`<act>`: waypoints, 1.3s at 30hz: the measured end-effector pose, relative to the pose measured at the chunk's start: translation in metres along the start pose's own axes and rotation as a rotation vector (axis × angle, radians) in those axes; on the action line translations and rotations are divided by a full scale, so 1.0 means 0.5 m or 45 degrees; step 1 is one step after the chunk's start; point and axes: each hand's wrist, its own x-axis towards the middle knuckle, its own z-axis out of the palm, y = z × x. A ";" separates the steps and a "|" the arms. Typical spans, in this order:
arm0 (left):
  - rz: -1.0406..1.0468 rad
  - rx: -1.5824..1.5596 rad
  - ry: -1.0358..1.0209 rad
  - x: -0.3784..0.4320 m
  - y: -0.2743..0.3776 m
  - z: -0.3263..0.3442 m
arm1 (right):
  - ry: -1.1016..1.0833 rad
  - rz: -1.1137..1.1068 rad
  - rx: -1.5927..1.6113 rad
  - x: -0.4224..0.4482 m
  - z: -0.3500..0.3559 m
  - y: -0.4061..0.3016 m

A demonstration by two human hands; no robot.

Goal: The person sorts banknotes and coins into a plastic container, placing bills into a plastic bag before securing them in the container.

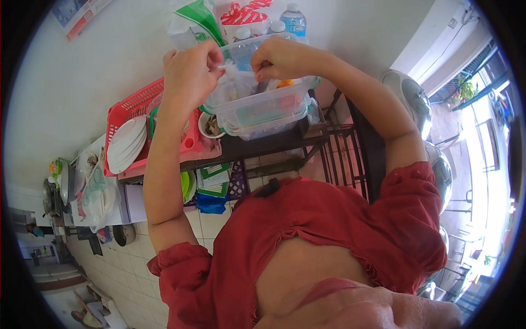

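Note:
My left hand [191,76] pinches the edge of a thin clear plastic bag [240,80] between thumb and fingers. Close by on the right, my right hand [283,59] is curled with its fingertips at the other side of the bag; whether they grip it is hard to tell. Beneath both hands, the bag lies over an uncovered clear plastic container [259,109], which holds small packets, one of them orange [285,83]. The container stands on a dark table [263,144].
Left of the container are a white cup [204,126] with brown contents and a red plastic basket [135,100] holding white plates [126,144]. Water bottles [293,20], a red-and-white wrapped bowl [245,25] and a green-and-white bag [197,20] stand behind. Shiny metal stools [407,98] are at right.

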 end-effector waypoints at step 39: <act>0.372 -0.096 -1.680 0.143 0.011 0.159 | 0.593 0.265 -0.624 -0.203 0.118 -0.071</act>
